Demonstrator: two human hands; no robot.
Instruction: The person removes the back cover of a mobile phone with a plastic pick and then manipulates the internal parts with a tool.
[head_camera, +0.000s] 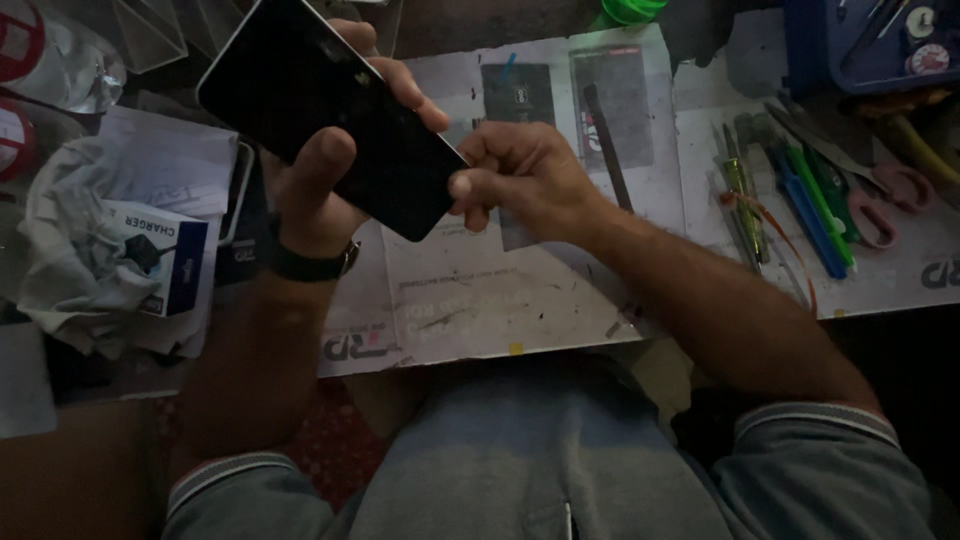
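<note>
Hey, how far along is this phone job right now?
Early, it seems. Done: pry tools and scissors laid out on the mat. In hand: left hand holds the smartphone, still closed; right hand pinches at its corner. Left: apparently opening it.

Head camera: one view only, looking steeply down from the person's head, sitting close above both hands, taking in the cluttered tabletop (560, 300) and the person's lap.

The phone (330, 110) sits in the left hand (320, 180), above the mat (480, 300). The right hand (520, 180) touches its right corner. Screwdrivers (790, 200) lie further right.
</note>
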